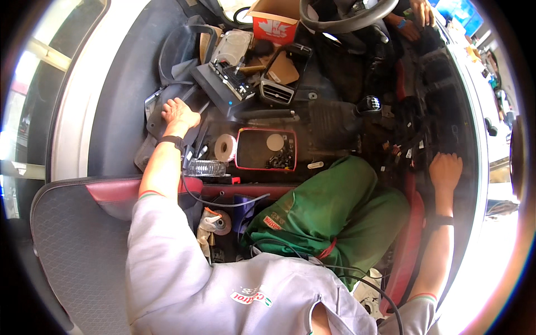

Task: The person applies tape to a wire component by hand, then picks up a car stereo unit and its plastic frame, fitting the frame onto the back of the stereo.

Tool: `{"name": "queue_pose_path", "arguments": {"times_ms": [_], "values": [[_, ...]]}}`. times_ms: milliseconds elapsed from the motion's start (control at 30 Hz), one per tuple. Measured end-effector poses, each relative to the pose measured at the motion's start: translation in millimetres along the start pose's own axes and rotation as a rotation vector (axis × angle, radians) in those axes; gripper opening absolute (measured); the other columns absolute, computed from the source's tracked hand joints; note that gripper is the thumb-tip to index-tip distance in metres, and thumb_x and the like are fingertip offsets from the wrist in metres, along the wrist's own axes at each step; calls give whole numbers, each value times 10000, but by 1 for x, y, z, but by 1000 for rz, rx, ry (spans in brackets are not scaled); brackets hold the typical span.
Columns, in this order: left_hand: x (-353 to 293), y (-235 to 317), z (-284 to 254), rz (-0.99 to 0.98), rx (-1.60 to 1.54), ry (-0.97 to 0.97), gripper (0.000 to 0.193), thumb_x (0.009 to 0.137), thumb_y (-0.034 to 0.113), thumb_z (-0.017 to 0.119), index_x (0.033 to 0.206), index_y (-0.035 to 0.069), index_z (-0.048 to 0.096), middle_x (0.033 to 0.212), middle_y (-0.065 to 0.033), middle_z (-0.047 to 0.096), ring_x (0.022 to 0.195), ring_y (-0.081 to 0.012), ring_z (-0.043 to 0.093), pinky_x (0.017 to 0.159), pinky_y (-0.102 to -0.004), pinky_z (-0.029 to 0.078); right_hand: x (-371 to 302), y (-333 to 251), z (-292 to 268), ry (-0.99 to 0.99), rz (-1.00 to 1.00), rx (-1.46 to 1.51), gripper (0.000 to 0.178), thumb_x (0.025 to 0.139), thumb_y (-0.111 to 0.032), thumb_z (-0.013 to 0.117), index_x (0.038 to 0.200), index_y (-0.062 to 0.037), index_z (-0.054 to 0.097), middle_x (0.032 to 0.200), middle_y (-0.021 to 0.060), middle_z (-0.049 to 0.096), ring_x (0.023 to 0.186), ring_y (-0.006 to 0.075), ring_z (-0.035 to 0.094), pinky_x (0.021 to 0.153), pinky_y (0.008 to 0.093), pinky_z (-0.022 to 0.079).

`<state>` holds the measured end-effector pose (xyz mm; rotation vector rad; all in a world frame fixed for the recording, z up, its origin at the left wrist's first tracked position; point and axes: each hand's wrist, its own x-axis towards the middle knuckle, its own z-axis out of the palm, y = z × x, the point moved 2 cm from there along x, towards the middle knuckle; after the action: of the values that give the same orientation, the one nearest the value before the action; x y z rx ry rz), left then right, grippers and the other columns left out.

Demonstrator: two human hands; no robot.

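Note:
At the left of the cab, my left hand (180, 116) is open, its fingers a little apart, against the grey plastic trim (152, 120). A black band circles that wrist. Far to the right, my right hand (445, 172) is closed in a fist-like shape on the black side panel (459, 131). What its curled fingers hold, if anything, is hidden. Between my hands lies a red-rimmed tray (254, 148) with small dark parts and a pale disc. Beside the tray stand a roll of white tape (225, 147) and a clear round container (206, 168).
A steering wheel (349, 22), gear lever (369, 104) and several loose trim pieces fill the front. A vent frame (277, 92) lies near a red cardboard box (273, 29). Another person's hand (422, 12) reaches in at upper right. A cable (223, 204) crosses near my left arm.

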<state>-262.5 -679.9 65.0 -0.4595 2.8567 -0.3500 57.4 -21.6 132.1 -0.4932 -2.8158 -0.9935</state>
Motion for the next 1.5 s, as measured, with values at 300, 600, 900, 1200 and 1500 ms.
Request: {"name": "queue_pose_path", "arguments": {"times_ms": [300, 600, 900, 1200, 1500], "values": [[-62, -15, -93, 7, 459, -117, 841, 625, 358, 873, 1355, 22, 629, 1447, -178, 514, 1392, -315, 440, 1119, -388, 393, 0, -3, -2, 29, 12, 74, 332, 933, -189, 536, 706, -70, 746, 781, 145, 727, 824, 300, 663, 788, 442, 452], [-180, -15, -156, 510, 29, 290, 912, 582, 169, 844, 1387, -1, 451, 1396, -204, 475, 1348, -378, 432, 1121, -488, 386, -1, 0, 3, 37, 40, 191, 311, 952, -248, 553, 817, -47, 748, 873, 141, 745, 881, 308, 664, 830, 444, 461], [-309, 40, -99, 1363, -455, 578, 897, 558, 88, 789, 1381, 27, 438, 1302, -178, 473, 1238, -382, 473, 1096, -505, 351, -82, -90, -121, -414, 33, 2432, 644, 923, -449, 728, 1393, -51, 540, 1231, 116, 686, 1090, 253, 693, 855, 354, 555], [-291, 88, -90, 1612, -779, 416, 926, 588, 4, 756, 1443, 28, 403, 1420, -203, 437, 1362, -432, 413, 1176, -495, 341, -142, -139, -118, -524, 277, 2746, 377, 931, -218, 700, 1199, 40, 642, 1003, 168, 741, 916, 285, 745, 796, 387, 605], [19, 71, 47, -82, -1344, -123, 514, 791, 307, 804, 1137, -62, 716, 1137, -147, 733, 1022, -255, 687, 856, -398, 528, -174, -137, -98, -188, 752, 2787, 406, 874, -151, 666, 1247, 1, 612, 1088, 164, 701, 1006, 317, 700, 807, 484, 624]]}}
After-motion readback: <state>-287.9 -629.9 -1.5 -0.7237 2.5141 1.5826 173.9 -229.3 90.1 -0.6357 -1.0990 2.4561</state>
